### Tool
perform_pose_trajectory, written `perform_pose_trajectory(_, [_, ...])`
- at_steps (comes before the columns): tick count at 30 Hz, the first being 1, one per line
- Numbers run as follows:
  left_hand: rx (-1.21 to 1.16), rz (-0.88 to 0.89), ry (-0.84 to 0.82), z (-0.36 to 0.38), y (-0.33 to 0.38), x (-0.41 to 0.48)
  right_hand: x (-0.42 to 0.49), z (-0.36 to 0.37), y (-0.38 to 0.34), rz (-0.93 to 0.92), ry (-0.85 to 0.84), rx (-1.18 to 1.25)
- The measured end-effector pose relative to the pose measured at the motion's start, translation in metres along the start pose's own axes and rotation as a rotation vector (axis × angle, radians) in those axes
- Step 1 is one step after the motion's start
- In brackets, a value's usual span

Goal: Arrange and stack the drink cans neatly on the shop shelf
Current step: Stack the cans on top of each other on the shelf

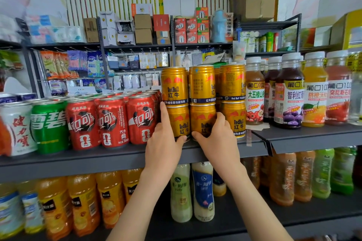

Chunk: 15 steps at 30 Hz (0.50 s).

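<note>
1. The left hand (pixel 163 143) held the lower-left gold can (pixel 181 121) on the grey shelf (pixel 117 154). Its thumb lay across the can's foot and its forefinger pointed up towards the upper-left gold can (pixel 174 84). Its other fingers were hidden.
2. The right hand (pixel 217 141) clamped the lower-middle gold can (pixel 201 117), its curled fingers covering part of the label.
3. Gold cans behind the front stacks were mostly hidden.
4. Red cans (pixel 111 121) stood just left.
</note>
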<state>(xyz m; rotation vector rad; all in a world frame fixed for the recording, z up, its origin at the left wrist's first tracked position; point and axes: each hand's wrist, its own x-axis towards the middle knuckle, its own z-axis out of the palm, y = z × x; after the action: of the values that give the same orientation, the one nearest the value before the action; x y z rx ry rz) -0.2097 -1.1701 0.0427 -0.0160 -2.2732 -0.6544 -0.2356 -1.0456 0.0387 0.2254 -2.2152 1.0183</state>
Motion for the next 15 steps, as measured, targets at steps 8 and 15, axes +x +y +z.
perform_pose_trajectory(8, [0.014,-0.011,-0.042,-0.002,0.002,0.001,0.000,-0.005,0.002,-0.020,-0.026,-0.023])
perform_pose_trajectory(15, [0.098,0.061,0.005,-0.060,0.014,0.020,0.018,-0.070,-0.012,-0.324,0.100,-0.141])
